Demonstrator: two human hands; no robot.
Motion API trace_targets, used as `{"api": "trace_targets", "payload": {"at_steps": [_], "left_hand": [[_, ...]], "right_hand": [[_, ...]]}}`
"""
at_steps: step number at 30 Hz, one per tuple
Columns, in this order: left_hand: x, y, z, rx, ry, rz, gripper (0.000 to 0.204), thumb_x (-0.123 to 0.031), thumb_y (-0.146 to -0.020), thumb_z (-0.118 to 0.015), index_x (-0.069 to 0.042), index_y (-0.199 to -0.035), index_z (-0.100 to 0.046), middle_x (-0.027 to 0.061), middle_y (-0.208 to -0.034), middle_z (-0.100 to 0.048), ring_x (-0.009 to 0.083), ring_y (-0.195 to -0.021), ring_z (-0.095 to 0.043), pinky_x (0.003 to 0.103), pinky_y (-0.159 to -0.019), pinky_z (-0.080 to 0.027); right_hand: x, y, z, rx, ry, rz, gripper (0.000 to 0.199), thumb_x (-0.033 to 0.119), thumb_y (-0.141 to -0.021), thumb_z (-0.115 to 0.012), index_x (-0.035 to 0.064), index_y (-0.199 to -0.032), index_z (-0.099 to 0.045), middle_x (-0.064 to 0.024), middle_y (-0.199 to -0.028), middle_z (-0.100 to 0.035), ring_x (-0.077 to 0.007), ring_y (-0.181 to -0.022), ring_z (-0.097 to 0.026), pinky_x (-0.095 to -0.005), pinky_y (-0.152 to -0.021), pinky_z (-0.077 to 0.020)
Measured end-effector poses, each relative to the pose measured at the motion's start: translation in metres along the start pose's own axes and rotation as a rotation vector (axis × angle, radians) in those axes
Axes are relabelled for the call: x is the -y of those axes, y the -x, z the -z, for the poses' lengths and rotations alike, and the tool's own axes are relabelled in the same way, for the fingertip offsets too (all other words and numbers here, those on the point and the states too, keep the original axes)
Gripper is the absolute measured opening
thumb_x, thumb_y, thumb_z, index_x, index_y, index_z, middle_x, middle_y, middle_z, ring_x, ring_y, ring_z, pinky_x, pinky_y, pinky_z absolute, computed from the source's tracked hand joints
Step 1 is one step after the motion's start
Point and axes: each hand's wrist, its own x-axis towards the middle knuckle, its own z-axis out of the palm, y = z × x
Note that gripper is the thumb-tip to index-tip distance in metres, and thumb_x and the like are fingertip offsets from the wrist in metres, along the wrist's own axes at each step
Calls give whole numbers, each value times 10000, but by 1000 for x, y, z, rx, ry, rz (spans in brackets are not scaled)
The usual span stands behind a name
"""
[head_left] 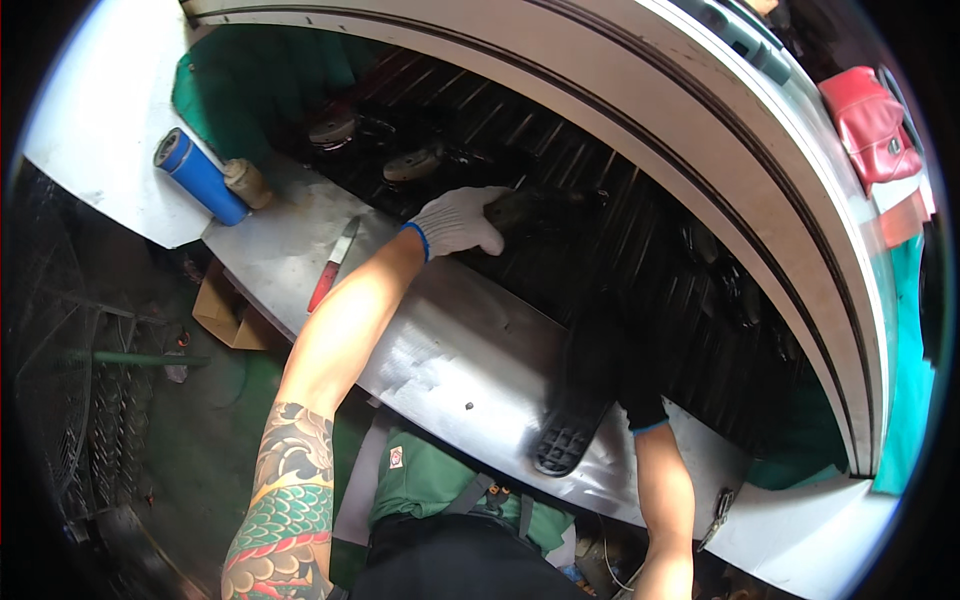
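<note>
Under left hand (455, 222), dark part (530, 205)

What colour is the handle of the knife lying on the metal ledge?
Red. The knife lies on the metal ledge, left of the left hand; the head view shows it clearly.

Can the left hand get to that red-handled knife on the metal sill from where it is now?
Probably yes. The left hand grips a dark part just right of the red-handled knife, which lies bare on the metal sill with nothing between them. It would have to let go first.
</note>
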Motion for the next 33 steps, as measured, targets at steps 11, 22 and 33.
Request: {"api": "trace_targets", "payload": {"at_steps": [11, 22, 33], "left_hand": [[6, 180, -9, -477, 136, 24, 714, -233, -707, -862, 8, -1350, -664, 207, -1075, -763, 296, -960, -742, 404, -876, -582], [39, 211, -105, -887, -315, -218, 758, -356, -698, -875, -45, -1343, -628, 210, -1264, -693, 373, -1074, -668, 470, -935, -526], [35, 209, -112, -891, -299, -256, 698, -329, -718, -882, 8, -1294, -677, 215, -1221, -730, 392, -1084, -705, 493, -981, -532]], "right_hand": [[-51, -102, -16, -38, -75, 17, 440, 199, -1031, -626, 31, -1436, -600, -221, -1403, -632, -378, -1325, -577, -468, -1129, -447], [-98, -223, -7, -84, 272, -224, 446, 196, -1006, -660, 21, -1413, -609, -218, -1345, -662, -341, -1248, -622, -430, -1061, -482], [-127, -199, 37, -220, 225, -304, 453, 192, -981, -694, 11, -1389, -619, -214, -1287, -691, -304, -1172, -667, -392, -993, -518]]}}
